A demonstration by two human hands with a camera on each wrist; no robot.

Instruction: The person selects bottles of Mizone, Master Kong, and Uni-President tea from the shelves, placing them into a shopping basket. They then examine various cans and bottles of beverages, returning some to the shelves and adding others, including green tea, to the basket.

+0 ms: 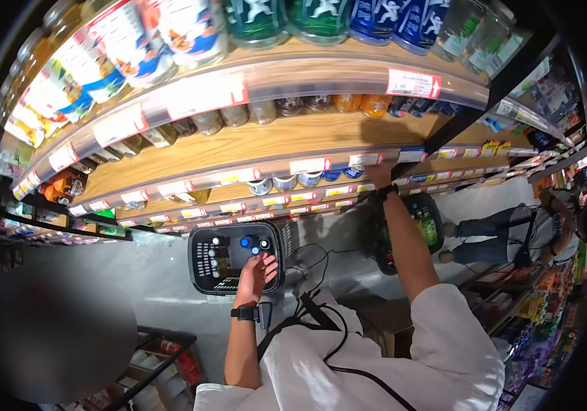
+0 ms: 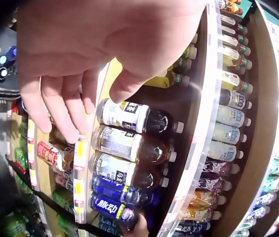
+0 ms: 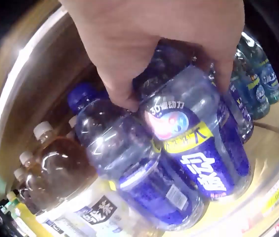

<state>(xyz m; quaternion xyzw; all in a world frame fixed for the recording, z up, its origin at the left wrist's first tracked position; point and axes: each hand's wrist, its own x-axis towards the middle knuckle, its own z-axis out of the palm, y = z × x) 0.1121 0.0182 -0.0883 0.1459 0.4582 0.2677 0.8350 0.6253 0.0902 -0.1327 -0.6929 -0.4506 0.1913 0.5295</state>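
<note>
My right hand [image 3: 164, 29] grips a blue-labelled drink bottle [image 3: 199, 143] from above, thumb and fingers around its upper part. The cap is hidden under the palm. A matching blue bottle [image 3: 129, 163] leans close beside it on the shelf. In the head view the right arm reaches into a lower shelf, the right hand [image 1: 380, 175] partly hidden by shadow and the shelf edge. My left hand [image 1: 258, 272] hovers over the near side of a black basket [image 1: 196, 264] with several capped bottles inside. Its fingers [image 2: 60, 106] are loosely extended and hold nothing.
Dark tea bottles [image 2: 152, 148] stand beside the blue ones. Shelf edges with price tags [image 1: 310, 166] run above and below the right hand. A second dark basket [image 1: 432, 212] holds green items on the floor. Another person [image 1: 506, 236] stands at the right. Cables [image 1: 324, 253] hang near the basket.
</note>
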